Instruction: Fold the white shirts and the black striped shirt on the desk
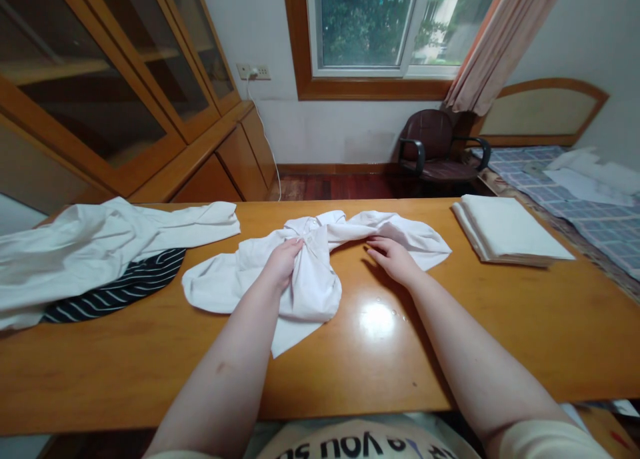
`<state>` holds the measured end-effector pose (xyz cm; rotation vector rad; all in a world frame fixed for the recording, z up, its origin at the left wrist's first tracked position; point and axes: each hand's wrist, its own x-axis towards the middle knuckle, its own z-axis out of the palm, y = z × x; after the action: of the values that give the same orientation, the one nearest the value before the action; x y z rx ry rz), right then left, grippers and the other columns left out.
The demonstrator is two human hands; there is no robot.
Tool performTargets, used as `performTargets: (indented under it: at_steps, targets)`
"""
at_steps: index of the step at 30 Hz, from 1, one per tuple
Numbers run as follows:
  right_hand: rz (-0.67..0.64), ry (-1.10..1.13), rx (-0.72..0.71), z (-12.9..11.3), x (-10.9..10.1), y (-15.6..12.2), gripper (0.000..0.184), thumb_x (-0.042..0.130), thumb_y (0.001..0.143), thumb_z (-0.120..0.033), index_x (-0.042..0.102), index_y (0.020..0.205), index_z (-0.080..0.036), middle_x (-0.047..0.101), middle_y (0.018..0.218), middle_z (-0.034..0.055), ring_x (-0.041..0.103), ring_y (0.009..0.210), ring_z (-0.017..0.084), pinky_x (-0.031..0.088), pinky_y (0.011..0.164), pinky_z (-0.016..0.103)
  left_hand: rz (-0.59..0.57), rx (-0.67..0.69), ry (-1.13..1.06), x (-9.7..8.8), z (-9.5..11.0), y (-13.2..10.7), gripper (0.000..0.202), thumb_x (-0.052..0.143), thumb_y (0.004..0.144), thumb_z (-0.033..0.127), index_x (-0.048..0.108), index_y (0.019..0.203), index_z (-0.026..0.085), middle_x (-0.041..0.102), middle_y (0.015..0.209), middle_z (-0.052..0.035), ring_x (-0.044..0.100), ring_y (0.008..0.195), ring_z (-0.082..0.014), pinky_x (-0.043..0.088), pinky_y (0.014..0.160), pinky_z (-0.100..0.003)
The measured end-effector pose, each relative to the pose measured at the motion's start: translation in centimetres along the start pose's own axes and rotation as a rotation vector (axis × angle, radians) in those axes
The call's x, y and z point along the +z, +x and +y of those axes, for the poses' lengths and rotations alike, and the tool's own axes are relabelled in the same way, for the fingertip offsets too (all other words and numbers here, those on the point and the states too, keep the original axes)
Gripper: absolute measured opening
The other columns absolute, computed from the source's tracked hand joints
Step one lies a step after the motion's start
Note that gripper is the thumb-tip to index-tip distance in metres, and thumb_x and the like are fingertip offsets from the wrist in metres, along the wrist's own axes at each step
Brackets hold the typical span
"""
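A wooden table (pixel 390 365) stretches across the lower half of the frame in a room with pale walls and a dark reddish floor (pixel 330 184). In the upper left stands a wooden cabinet (pixel 173 155) with glass doors. Below it, at the left of the table, a rumpled white garment (pixel 100 239) lies over a black cloth with white stripes (pixel 120 289). Right of the cabinet, a white cord (pixel 265 129) hangs from a wall outlet (pixel 253 72).

In the centre of the frame, a white shirt (pixel 317 279) lies bunched on the table, its collar toward the far edge, one end spread left and another right. The left hand (pixel 283 262) is on its middle, thumb and fingers closed on a fold near a button. Above, a window (pixel 360 25) in a brown wooden frame shows green leaves. At the bottom centre is the person's top (pixel 350 445), with dark lettering.

Right of centre, the right hand (pixel 395 262) has its fingers loosely open, the tips at the lower edge of the shirt's right part; I cannot tell how firmly they touch. Behind is a dark brown armchair (pixel 434 145), with a pink curtain (pixel 500 52) above it. Farther right, folded white cloth (pixel 510 229) sits on the table near a bed (pixel 595 212) with a checked blue cover.
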<state>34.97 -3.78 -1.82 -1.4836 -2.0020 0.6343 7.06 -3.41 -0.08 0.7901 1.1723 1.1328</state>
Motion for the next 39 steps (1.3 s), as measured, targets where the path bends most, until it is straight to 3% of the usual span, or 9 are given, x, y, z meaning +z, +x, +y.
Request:
performTargets:
  at_steps: [3,5,11,16,19,22,27,32,39]
  targets:
    - [0.033,-0.063,0.059,0.5,0.0,0.1,0.040,0.063,0.078,-0.040,0.066,0.113,-0.022,0.055,0.131,0.0110,0.039,0.129,0.032,0.024,0.110,0.049,-0.084,-0.087,-0.105,0.2,0.1,-0.3,0.027,0.068,0.067,0.026,0.066,0.090,0.012,0.071,0.091,-0.0096,0.067,0.083,-0.0225,0.051,0.082,-0.037]
    - [0.028,0.026,0.074,0.3,0.0,0.0,0.046,0.064,0.077,-0.040,0.061,0.121,-0.025,0.056,0.130,0.0093,0.039,0.129,0.032,0.022,0.110,0.051,-0.169,-0.122,-0.123,0.2,0.0,-0.5,0.029,0.068,0.069,0.024,0.067,0.095,0.011,0.071,0.096,-0.0112,0.067,0.085,-0.0226,0.051,0.084,-0.037]
    - [0.104,0.770,0.062,-0.9,0.6,0.3,0.065,0.062,0.079,-0.039,0.037,0.137,-0.029,0.046,0.140,0.0063,0.043,0.128,0.023,0.035,0.107,0.043,-0.336,-0.177,-0.129,0.3,-0.4,-0.8,0.028,0.068,0.070,0.019,0.069,0.096,0.010,0.071,0.098,-0.0123,0.067,0.093,-0.0241,0.048,0.091,-0.036]
    - [0.030,1.049,0.179,-0.6,0.9,0.3,0.073,0.073,0.069,-0.031,0.036,0.132,-0.033,0.055,0.130,0.0042,0.055,0.114,0.021,0.047,0.095,0.040,-0.322,-0.188,-0.168,0.5,-0.1,-0.9,0.028,0.065,0.073,0.018,0.067,0.100,0.010,0.071,0.099,-0.0125,0.067,0.093,-0.0245,0.049,0.090,-0.038]
    - [-0.038,0.998,0.311,0.0,0.7,0.2,0.058,0.072,0.068,-0.034,0.050,0.120,-0.024,0.066,0.112,0.0073,0.063,0.098,0.025,0.052,0.085,0.042,-0.313,-0.171,-0.170,0.6,0.0,-0.9,0.030,0.065,0.073,0.021,0.066,0.101,0.011,0.071,0.100,-0.0122,0.067,0.093,-0.0246,0.049,0.089,-0.039]
    - [-0.024,0.887,0.306,0.3,0.4,0.1,0.046,0.068,0.070,-0.040,0.060,0.109,-0.017,0.067,0.112,0.0098,0.062,0.102,0.029,0.049,0.089,0.043,-0.295,-0.113,-0.083,0.5,0.2,-0.9,0.031,0.067,0.071,0.029,0.066,0.097,0.012,0.071,0.098,-0.0111,0.066,0.093,-0.0248,0.049,0.088,-0.039]
    - [0.165,0.777,0.219,-0.3,-0.2,0.0,0.052,0.051,0.082,-0.049,0.053,0.122,-0.018,0.063,0.122,0.0089,0.057,0.113,0.027,0.047,0.092,0.039,-0.216,0.000,0.209,0.5,0.3,-0.9,0.040,0.061,0.074,0.051,0.066,0.091,0.015,0.071,0.093,-0.0076,0.064,0.091,-0.0237,0.048,0.083,-0.036]
    - [0.332,0.703,0.296,-0.5,-0.8,0.0,0.053,0.047,0.082,-0.057,0.052,0.119,-0.018,0.066,0.115,0.0091,0.061,0.106,0.026,0.050,0.086,0.037,-0.225,0.107,0.420,0.3,-0.4,-0.5,0.039,0.053,0.079,0.050,0.067,0.092,0.016,0.070,0.095,-0.0087,0.063,0.095,-0.0225,0.043,0.090,-0.036]
    - [0.070,0.829,0.439,0.3,-1.5,-0.2,0.046,0.061,0.075,-0.055,0.065,0.098,-0.016,0.072,0.095,0.0111,0.067,0.090,0.029,0.052,0.082,0.041,-0.093,0.313,1.030,-0.1,0.4,-0.8,0.029,0.051,0.081,0.038,0.068,0.098,0.021,0.069,0.102,-0.0076,0.061,0.095,-0.0251,0.043,0.086,-0.035]
